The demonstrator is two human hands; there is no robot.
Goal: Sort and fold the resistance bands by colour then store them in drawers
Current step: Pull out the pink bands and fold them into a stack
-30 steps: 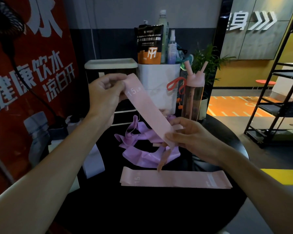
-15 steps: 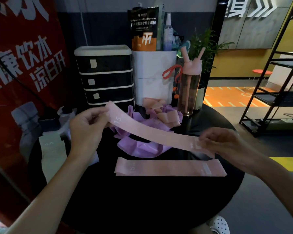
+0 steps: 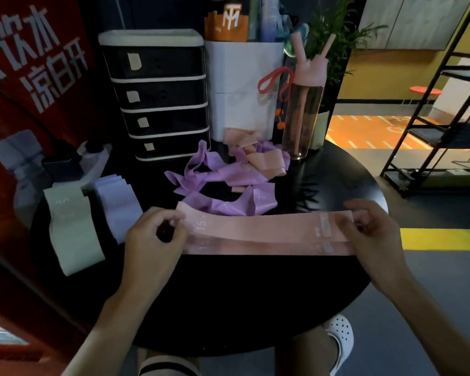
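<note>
A pink resistance band (image 3: pixel 263 226) marked 15 stretches flat between my hands, lying on top of a second pink band (image 3: pixel 269 248) on the black round table (image 3: pixel 228 299). My left hand (image 3: pixel 154 237) pinches its left end and my right hand (image 3: pixel 369 232) pinches its right end. Behind it lies a tangle of purple bands (image 3: pixel 223 183) mixed with peach bands (image 3: pixel 261 158). At the left lie a pale green band (image 3: pixel 71 229) and a folded lilac stack (image 3: pixel 117 204). A black drawer unit (image 3: pixel 160 99) stands at the back.
A white container (image 3: pixel 242 90) with a pouch and bottles stands beside the drawers. A pink water bottle (image 3: pixel 304 104) and a plant (image 3: pixel 334 36) are at the back right. A red banner (image 3: pixel 33 77) lines the left, and a black shelf rack (image 3: pixel 440 109) stands right.
Both hands lowered the pink band from in the air down onto the pink band lying on the table, stretching it out level. The camera tilted downward.
</note>
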